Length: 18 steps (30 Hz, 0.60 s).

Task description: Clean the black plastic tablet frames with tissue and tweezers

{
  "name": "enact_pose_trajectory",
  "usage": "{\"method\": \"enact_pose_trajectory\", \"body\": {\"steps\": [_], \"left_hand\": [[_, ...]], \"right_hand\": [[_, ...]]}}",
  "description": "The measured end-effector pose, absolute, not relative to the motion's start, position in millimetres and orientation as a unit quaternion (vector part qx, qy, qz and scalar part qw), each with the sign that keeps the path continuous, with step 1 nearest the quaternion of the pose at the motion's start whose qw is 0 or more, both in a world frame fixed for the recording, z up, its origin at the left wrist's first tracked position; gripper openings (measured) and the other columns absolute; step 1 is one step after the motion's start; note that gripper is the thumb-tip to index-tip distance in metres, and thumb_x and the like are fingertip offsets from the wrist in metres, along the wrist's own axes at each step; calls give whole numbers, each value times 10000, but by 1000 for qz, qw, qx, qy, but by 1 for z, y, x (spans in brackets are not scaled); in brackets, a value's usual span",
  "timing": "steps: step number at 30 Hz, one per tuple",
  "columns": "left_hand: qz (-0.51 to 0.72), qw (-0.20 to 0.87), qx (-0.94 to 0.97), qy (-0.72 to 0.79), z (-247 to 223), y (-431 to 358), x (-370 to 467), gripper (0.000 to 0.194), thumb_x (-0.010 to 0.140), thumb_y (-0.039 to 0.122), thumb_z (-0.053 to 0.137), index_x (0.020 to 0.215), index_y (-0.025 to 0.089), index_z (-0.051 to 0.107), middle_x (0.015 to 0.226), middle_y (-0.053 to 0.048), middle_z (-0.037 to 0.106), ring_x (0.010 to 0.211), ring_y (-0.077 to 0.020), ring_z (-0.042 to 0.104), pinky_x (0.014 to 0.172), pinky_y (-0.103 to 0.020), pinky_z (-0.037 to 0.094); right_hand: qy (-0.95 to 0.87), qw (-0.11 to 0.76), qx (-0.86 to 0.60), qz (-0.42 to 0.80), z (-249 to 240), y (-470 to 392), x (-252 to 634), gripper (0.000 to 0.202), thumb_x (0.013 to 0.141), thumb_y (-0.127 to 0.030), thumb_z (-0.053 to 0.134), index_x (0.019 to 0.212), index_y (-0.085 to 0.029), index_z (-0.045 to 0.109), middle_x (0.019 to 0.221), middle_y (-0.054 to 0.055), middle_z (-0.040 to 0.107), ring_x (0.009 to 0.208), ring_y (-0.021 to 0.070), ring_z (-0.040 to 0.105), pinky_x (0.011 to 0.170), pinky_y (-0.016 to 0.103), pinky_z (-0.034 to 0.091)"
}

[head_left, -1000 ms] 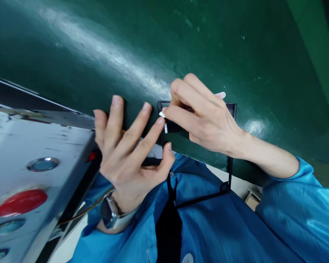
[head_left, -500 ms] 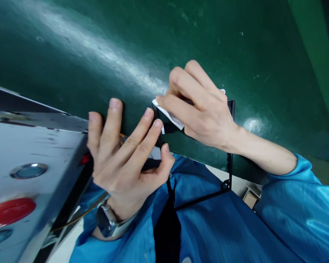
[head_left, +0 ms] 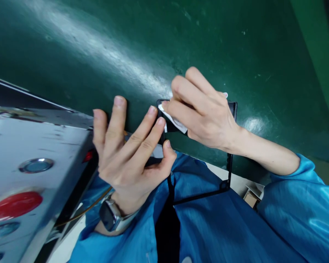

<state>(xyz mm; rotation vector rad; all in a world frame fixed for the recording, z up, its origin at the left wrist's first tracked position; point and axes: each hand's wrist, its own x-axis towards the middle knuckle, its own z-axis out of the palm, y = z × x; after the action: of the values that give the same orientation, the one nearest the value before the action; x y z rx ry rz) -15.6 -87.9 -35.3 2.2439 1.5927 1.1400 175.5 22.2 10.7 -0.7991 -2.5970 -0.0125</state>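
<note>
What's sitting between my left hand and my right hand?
The head view shows one side of the black frame between your left hand and right hand, plus a small white strip and the white slip the right fingers pinch.

Just one view here, worn on the person's head, facing forward and steeply down from close above both hands, so the green tabletop (head_left: 276, 65) fills the top, the blue-clothed chest (head_left: 208, 226) the bottom, and a control panel (head_left: 57, 146) the left edge.

Glare streaks green tabletop (head_left: 263, 54); edges stretched, perhaps soft.
</note>
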Motion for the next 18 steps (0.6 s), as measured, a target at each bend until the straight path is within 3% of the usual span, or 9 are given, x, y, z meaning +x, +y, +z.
{"method": "enact_pose_trajectory", "body": {"steps": [5,11,15,18], "left_hand": [[373,106,740,549,-33,-90,-15,876,839,122,789,1640,377,544,1581,29,649,1627,-395,493,1452,-694,372],[356,85,757,541,-33,-90,-16,843,858,135,795,1647,288,542,1593,2,635,1644,-377,481,1452,-675,375],[357,74,752,549,-33,-90,-15,857,877,121,768,1662,349,512,1590,29,632,1653,-341,473,1460,-655,376],[350,81,751,554,-34,-90,-14,864,881,127,759,1667,370,498,1588,34,627,1655,-341,471,1447,-679,388]], "right_hand": [[-932,221,-287,-27,9,22,176,500,1167,-137,289,955,-90,739,1081,27,707,1073,142,669,813,267,567],[-926,217,-308,-17,6,22,175,519,1166,-159,279,974,-102,757,1012,19,693,1029,125,651,753,259,534],[-928,209,-309,-7,6,20,175,530,1157,-178,248,971,-118,741,1063,-13,697,1040,106,626,775,246,513],[-924,217,-315,-22,8,18,175,492,1160,-139,300,955,-112,747,1052,24,705,1018,118,644,762,265,516]]}}
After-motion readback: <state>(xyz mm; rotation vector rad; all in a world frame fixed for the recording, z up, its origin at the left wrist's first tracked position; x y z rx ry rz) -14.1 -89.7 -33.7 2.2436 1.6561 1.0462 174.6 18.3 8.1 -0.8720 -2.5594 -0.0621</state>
